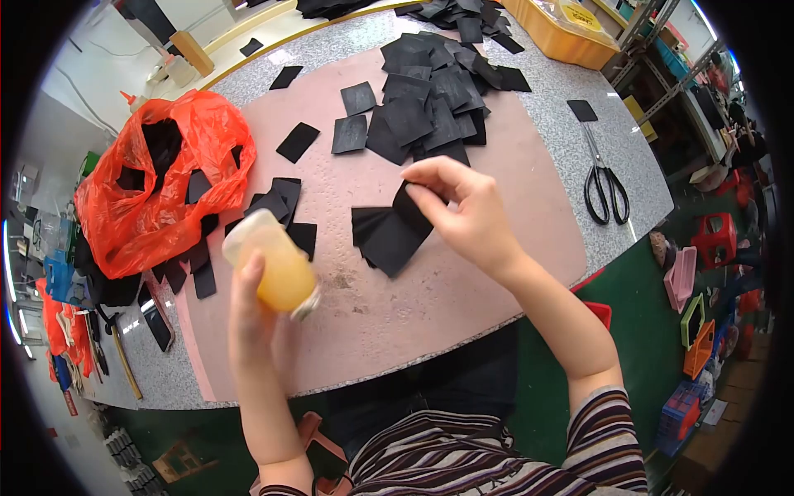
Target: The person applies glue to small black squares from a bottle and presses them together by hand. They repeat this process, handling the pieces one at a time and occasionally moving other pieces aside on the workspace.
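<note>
My left hand (252, 310) is wrapped round a translucent squeeze bottle (285, 277) of yellowish liquid, tilted with its capped end down toward the lower right. My right hand (463, 207) pinches the top corner of a black square piece (411, 211) between thumb and fingertips. Under and beside that piece, several more black squares lie fanned out (389, 245) on the pink mat (463, 306). To the left, behind the bottle, are other black squares (285, 197). A large heap of black squares (430, 95) spreads over the far part of the mat.
A red plastic bag (124, 223) with black material inside sits at the left. Black-handled scissors (606, 194) lie at the right near a single black square (581, 110). A yellow bin (562, 37) stands at the back right. A dark phone-like object (155, 322) rests at the left edge.
</note>
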